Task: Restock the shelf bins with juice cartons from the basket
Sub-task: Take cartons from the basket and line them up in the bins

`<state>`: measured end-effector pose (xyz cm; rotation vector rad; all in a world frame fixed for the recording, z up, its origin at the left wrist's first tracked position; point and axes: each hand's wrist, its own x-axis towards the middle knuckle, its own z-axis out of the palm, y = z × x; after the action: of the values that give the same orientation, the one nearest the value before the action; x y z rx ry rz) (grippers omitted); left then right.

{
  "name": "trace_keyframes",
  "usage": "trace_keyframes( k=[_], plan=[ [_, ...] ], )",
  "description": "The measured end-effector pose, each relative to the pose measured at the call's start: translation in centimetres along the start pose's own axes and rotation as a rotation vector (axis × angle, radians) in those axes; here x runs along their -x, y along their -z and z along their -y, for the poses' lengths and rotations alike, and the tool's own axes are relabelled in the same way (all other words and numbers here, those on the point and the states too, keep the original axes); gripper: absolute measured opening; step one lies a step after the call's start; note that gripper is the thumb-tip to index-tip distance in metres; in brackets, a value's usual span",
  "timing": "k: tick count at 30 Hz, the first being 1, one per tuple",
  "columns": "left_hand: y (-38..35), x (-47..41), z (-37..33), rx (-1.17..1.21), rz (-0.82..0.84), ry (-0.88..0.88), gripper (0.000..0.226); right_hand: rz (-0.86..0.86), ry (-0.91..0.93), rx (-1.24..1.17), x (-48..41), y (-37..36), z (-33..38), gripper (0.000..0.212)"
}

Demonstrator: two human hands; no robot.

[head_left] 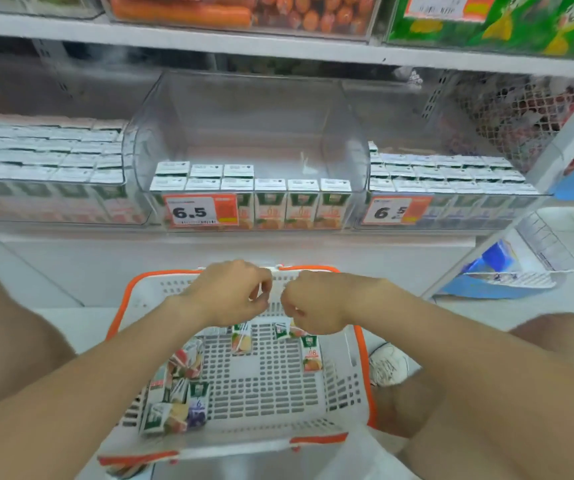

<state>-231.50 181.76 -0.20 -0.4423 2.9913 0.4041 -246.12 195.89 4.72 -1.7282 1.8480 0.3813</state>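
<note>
Over the basket [361,344], left hand [230,292] and right hand [313,306] curled, seemingly empty though blurred. Cartons [178,393] loose below; middle bin [251,140] half-filled. Next: grasp one, lift to bin.

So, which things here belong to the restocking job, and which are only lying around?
Belongs to the job:
- basket
- loose juice cartons in it
- middle bin, partly filled
- left hand, right hand

Just around:
- sausages on the upper shelf
- blue display at right
- white shoe
</note>
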Motion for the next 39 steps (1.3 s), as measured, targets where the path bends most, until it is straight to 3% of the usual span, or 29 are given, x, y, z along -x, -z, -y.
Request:
trace_keyframes(
  k=[3,9,12,18,23,26,30,33,39],
  plan=[
    [-4.2,0.5,2.6,0.003,0.300,0.097,0.018,0.094,-0.044,0.046,-3.2,-3.5,0.4,0.028],
    [-11.8,1.6,6.2,0.080,0.461,0.282,0.021,0.086,-0.202,-0.030,-8.5,-9.5,-1.4,0.032],
    [-15.7,2.7,7.9,0.032,0.591,0.328,0.016,0.135,-0.264,-0.072,-11.0,-14.0,-2.9,0.015],
    [-19.4,4.0,8.6,-0.132,0.793,0.254,0.036,0.108,-0.378,-0.116,-13.5,-18.8,-5.3,0.052],
    [-22.0,4.6,8.7,-0.262,0.965,0.183,0.043,0.033,-0.403,-0.079,-14.5,-21.5,-6.6,0.060],
    [-22.8,4.9,8.4,-0.342,0.993,0.158,0.033,0.052,-0.374,0.019,-14.7,-22.7,-6.7,0.070],
    [-22.3,4.7,8.1,-0.263,0.907,0.190,0.062,0.047,-0.317,0.216,-15.0,-23.9,-6.3,0.088],
    [-22.1,5.1,8.2,-0.149,0.836,0.217,0.058,0.032,-0.303,0.307,-14.8,-24.0,-5.9,0.092],
    [-21.8,5.0,8.5,0.036,0.775,0.267,0.044,0.172,-0.196,0.183,-14.7,-24.1,-5.5,0.059]
  ],
)
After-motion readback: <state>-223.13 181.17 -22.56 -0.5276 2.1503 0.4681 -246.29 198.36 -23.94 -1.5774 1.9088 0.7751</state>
